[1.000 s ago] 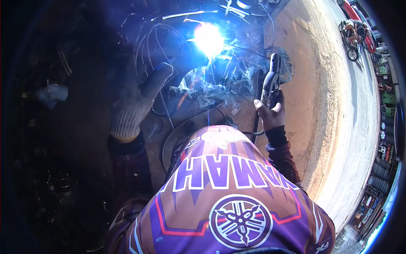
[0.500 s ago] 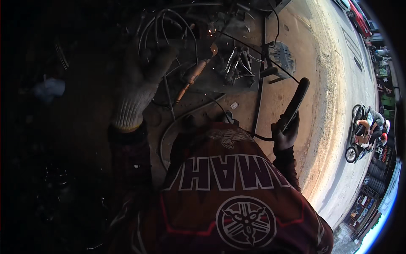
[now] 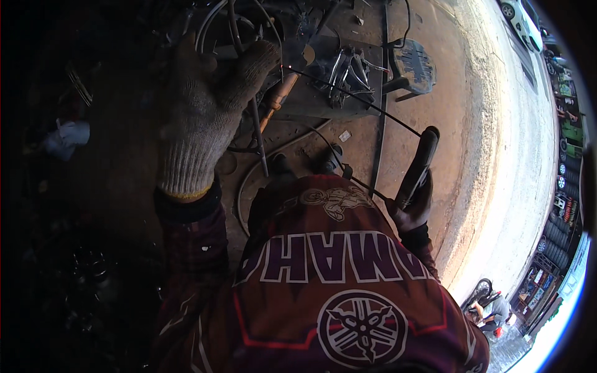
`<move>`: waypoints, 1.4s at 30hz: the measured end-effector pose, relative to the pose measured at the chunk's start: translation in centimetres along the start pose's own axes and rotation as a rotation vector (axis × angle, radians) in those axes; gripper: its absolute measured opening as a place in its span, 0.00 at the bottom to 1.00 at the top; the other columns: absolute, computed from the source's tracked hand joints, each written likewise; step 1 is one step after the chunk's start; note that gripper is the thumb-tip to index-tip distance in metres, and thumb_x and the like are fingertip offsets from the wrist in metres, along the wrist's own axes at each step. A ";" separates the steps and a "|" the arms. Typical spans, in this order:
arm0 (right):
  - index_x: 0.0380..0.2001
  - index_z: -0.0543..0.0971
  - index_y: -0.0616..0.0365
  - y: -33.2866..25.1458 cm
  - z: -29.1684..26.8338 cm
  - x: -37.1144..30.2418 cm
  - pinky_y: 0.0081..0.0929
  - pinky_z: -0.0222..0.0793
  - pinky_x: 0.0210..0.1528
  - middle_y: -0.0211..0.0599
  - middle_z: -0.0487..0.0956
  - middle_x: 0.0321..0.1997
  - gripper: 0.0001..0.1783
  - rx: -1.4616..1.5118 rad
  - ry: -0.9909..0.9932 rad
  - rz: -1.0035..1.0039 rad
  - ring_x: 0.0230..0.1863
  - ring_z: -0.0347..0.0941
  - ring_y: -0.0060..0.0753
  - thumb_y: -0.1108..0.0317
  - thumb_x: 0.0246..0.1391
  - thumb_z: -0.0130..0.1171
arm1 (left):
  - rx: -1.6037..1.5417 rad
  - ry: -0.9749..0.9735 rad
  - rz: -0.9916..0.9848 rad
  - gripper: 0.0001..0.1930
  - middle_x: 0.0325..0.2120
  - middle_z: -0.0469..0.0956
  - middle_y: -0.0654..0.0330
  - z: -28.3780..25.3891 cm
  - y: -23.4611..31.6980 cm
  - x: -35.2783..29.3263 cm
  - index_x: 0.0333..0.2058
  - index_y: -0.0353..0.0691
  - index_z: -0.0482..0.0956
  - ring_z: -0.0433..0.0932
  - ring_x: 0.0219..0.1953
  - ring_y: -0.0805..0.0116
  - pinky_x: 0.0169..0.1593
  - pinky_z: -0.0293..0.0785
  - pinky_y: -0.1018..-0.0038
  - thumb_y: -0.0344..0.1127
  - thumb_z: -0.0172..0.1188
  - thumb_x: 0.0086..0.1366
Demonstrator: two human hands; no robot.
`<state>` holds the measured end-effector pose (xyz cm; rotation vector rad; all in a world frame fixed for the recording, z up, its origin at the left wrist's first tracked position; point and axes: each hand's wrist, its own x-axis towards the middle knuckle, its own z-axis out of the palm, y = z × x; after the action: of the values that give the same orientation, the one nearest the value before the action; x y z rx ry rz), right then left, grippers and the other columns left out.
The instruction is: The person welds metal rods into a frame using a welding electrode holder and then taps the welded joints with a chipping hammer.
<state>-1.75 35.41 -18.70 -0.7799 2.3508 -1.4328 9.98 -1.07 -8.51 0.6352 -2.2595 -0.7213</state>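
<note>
My right hand [image 3: 415,210], bare, grips the black handle of a welding electrode holder [image 3: 420,163]. From its end a thin welding rod [image 3: 356,97] reaches up and left, its tip glowing faintly red beside the left glove's thumb. My left hand [image 3: 208,112], in a grey knitted glove, is raised with thumb and fingers apart. Its fingertips are lost in shadow. A dark metal bar [image 3: 258,133] passes behind the thumb. An orange-brown handled tool [image 3: 278,99] lies beyond the glove, near a dark metal bench [image 3: 364,112] bearing bent metal pieces [image 3: 349,73].
Right of the bench stands a small dark stool [image 3: 413,67]. Cables [image 3: 241,208] loop over the ground near my shoes [image 3: 329,160]. Toward the right runs a bright road with a white car [image 3: 527,25] and a motorcycle rider [image 3: 494,314]. Deep shadow covers the left side.
Sparks and smoke at the rod's far end are gone, leaving a dim red tip. The rod's tip has shifted left and down. On the road, the motorcycle has moved down the picture.
</note>
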 end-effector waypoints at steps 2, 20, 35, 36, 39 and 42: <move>0.58 0.58 0.71 -0.1 0.3 -0.2 0.32 0.60 0.57 0.41 0.70 0.50 0.56 -0.017 0.043 -0.095 0.52 0.66 0.33 0.45 0.34 0.72 | 0.171 -0.046 0.215 0.25 0.34 0.73 0.55 0.0 -0.8 -0.2 0.49 0.40 0.74 0.76 0.33 0.65 0.31 0.75 0.73 0.45 0.64 0.55; 0.57 0.60 0.71 0.1 0.1 -1.3 0.34 0.61 0.59 0.47 0.69 0.56 0.53 -0.105 0.021 -0.021 0.58 0.66 0.39 0.51 0.32 0.73 | 0.211 -0.142 0.506 0.31 0.50 0.68 0.47 0.4 -1.1 0.2 0.56 0.55 0.72 0.76 0.49 0.53 0.42 0.80 0.68 0.15 0.58 0.56; 0.64 0.49 0.72 1.9 -0.7 -3.7 0.38 0.56 0.64 0.50 0.65 0.60 0.63 -0.170 0.092 -0.012 0.63 0.61 0.42 0.50 0.33 0.73 | -0.816 -0.196 -0.666 0.14 0.30 0.80 0.58 -1.4 1.1 1.1 0.43 0.32 0.77 0.81 0.28 0.70 0.31 0.78 0.77 0.37 0.59 0.64; 0.64 0.49 0.72 2.2 -0.7 -3.9 0.38 0.56 0.64 0.50 0.65 0.60 0.63 -0.106 0.086 0.045 0.63 0.61 0.42 0.50 0.32 0.74 | -0.816 -0.199 -0.663 0.14 0.30 0.80 0.58 -1.5 0.6 1.0 0.43 0.32 0.77 0.81 0.28 0.70 0.31 0.78 0.77 0.37 0.59 0.64; 0.65 0.49 0.71 2.4 -1.2 -4.2 0.37 0.56 0.64 0.50 0.65 0.60 0.64 -0.053 0.072 0.115 0.63 0.61 0.42 0.51 0.32 0.74 | -0.859 -0.273 -0.272 0.24 0.37 0.79 0.50 -1.3 -0.5 0.4 0.51 0.30 0.73 0.81 0.41 0.63 0.45 0.76 0.70 0.44 0.58 0.64; 0.64 0.49 0.72 2.5 -1.2 -4.3 0.37 0.56 0.64 0.49 0.66 0.59 0.64 -0.042 0.061 0.112 0.62 0.62 0.42 0.51 0.32 0.74 | -0.985 -0.107 -0.380 0.23 0.34 0.80 0.49 -1.4 -0.4 0.6 0.48 0.30 0.74 0.82 0.33 0.63 0.38 0.79 0.72 0.45 0.58 0.64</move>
<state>0.41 39.64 -20.54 -0.6130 2.4360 -1.3833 10.72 -2.14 -7.59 0.5148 -1.5597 -1.8993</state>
